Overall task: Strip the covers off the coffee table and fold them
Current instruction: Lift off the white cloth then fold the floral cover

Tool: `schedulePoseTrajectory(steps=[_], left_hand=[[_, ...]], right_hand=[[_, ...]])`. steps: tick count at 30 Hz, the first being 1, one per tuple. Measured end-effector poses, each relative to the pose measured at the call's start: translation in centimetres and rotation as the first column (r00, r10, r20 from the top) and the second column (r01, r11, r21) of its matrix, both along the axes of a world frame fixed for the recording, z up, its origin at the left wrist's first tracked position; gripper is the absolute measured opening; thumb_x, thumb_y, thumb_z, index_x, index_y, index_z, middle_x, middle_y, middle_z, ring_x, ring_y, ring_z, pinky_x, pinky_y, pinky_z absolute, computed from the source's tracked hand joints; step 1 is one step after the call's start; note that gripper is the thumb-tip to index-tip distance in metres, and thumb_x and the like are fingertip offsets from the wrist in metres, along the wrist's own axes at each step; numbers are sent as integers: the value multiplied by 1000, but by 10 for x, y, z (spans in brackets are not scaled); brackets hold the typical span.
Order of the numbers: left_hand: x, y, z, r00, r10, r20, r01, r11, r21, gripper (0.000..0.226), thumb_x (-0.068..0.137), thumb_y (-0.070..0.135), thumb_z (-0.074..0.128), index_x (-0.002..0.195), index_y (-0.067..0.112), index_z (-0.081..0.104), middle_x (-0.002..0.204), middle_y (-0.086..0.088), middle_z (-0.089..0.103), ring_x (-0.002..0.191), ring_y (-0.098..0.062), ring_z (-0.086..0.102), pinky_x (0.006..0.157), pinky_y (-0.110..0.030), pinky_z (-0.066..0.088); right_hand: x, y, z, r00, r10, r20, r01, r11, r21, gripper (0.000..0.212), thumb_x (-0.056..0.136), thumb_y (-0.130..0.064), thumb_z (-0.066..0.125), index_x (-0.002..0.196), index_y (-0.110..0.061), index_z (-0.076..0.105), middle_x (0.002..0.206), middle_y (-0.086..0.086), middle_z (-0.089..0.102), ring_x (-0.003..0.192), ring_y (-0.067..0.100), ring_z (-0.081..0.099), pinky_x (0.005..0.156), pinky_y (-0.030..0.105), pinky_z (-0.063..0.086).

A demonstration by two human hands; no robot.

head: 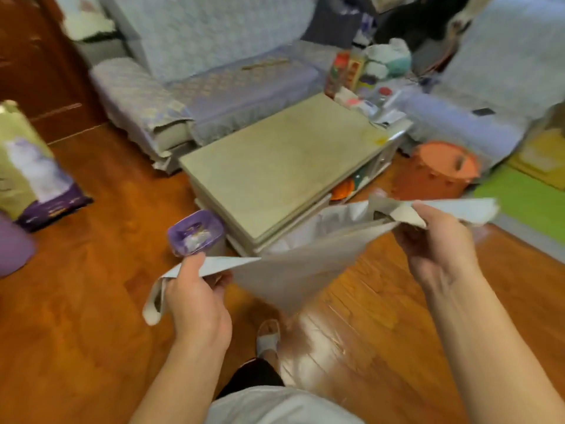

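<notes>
The left hand and right hand each have fingers clamped on a corner of the grey cover, stretched above the floor off the coffee table near corner. Folding's underway; next, I'd say, bring those corners together.

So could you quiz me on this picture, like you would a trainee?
1. True or false: both hands grip the grey cover.
2. Which stands beside the coffee table's near corner? A) purple bin B) orange stool
3. Fill in: the cover is held above the ___ floor.

Key: 1 true, the left hand and right hand each pinch an edge. 2 A. 3 wooden.
</notes>
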State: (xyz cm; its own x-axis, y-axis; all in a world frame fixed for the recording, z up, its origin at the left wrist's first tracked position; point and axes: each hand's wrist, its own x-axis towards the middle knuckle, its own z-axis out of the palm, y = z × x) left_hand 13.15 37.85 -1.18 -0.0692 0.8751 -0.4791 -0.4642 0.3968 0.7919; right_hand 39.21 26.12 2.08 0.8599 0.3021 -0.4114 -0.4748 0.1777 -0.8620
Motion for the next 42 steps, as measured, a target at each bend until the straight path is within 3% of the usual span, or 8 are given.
schedulePoseTrajectory(steps=[5, 9, 14, 21, 27, 31, 36, 42], left_hand=[[101, 69, 15, 949, -272, 157, 280, 960, -28, 11, 99, 11, 52, 92, 14, 60, 75, -5, 62, 66, -17, 57, 62, -29, 47], [179, 121, 32, 902, -383, 200, 405, 911, -81, 13, 101, 15, 51, 89, 13, 56, 69, -5, 54, 62, -16, 54, 54, -24, 46], [273, 157, 59, 879, -432, 201, 448, 893, -40, 9, 100, 17, 54, 91, 14, 53, 71, -5, 53, 64, -16, 55, 61, -26, 46], [416, 204, 103, 884, -428, 189, 416, 904, 101, 15, 100, 18, 52, 85, 16, 54, 66, -1, 54, 62, -15, 55, 63, -26, 46], [510, 312, 239, 929, -370, -5, 352, 879, 320, 22, 97, 16, 44, 77, 20, 53, 53, 5, 57, 47, -10, 58, 66, -32, 49], [514, 395, 356, 958, -258, -125, 287, 867, 406, 23, 103, 21, 42, 81, 19, 49, 71, 1, 50, 72, -18, 49, 104, -60, 36], [502, 447, 455, 964, -265, 10, 200, 751, 629, 14, 105, 27, 45, 111, 17, 53, 108, -9, 63, 88, -24, 64, 78, -52, 52], [487, 454, 450, 987, -68, 146, -73, 623, 779, 5, 98, 21, 54, 101, 19, 58, 94, -7, 63, 86, -25, 66, 83, -41, 57]], right_hand=[[88, 43, 11, 988, -112, 104, 118, 992, -53, 4, 91, -14, 68, 92, -13, 65, 77, 4, 69, 59, 12, 69, 55, 28, 56], [167, 79, 24, 961, -212, 176, 231, 968, -99, 12, 86, -17, 71, 93, -11, 63, 97, 15, 72, 78, 24, 72, 75, 45, 61], [255, 106, 59, 932, -247, 264, 280, 956, -92, 20, 76, -22, 72, 89, -12, 60, 104, 18, 71, 87, 31, 72, 84, 54, 59], [401, 149, 95, 910, -249, 332, 269, 963, -16, 26, 79, -22, 72, 97, -6, 62, 100, 15, 70, 88, 31, 72, 83, 52, 59], [505, 269, 213, 921, -35, 389, 7, 997, 74, 31, 87, -11, 67, 116, -7, 57, 100, 12, 68, 82, 25, 70, 70, 39, 60], [551, 365, 330, 857, 283, 430, -315, 949, 2, 19, 89, 3, 48, 83, -15, 51, 94, 6, 61, 45, 15, 61, 39, 24, 48], [562, 440, 418, 832, 321, 453, -459, 857, 236, 17, 92, -11, 56, 105, -21, 59, 78, 3, 62, 49, 18, 61, 50, 32, 53], [552, 486, 405, 831, 237, 503, -477, 770, 425, 19, 83, -4, 61, 98, -14, 64, 86, 10, 68, 67, 23, 66, 51, 31, 53]])
